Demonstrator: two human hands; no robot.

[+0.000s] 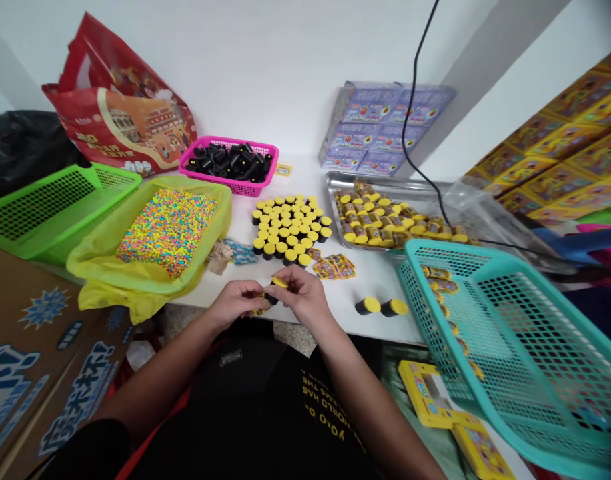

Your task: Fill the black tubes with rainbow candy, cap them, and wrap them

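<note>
In front of my body, both hands meet over a small black canister with a yellow lid (279,283). My left hand (238,300) pinches its lower side, and a bit of yellow printed label shows under those fingers. From the other side my right hand (303,293) grips it near the lid. A cluster of similar yellow-lidded canisters (288,227) stands just beyond my hands. Yellow printed labels (335,267) lie flat beside the cluster. Off to the right, two more canisters (368,306) stand near the table's front edge.
Left, a yellow-lined basin of colourful beads (168,230) sits by a green basket (60,213). A pink basket (229,167) holds black canisters. Right are a metal tray (335,200) of labelled canisters and a teal basket (485,293). A black cable (408,127) hangs over the tray.
</note>
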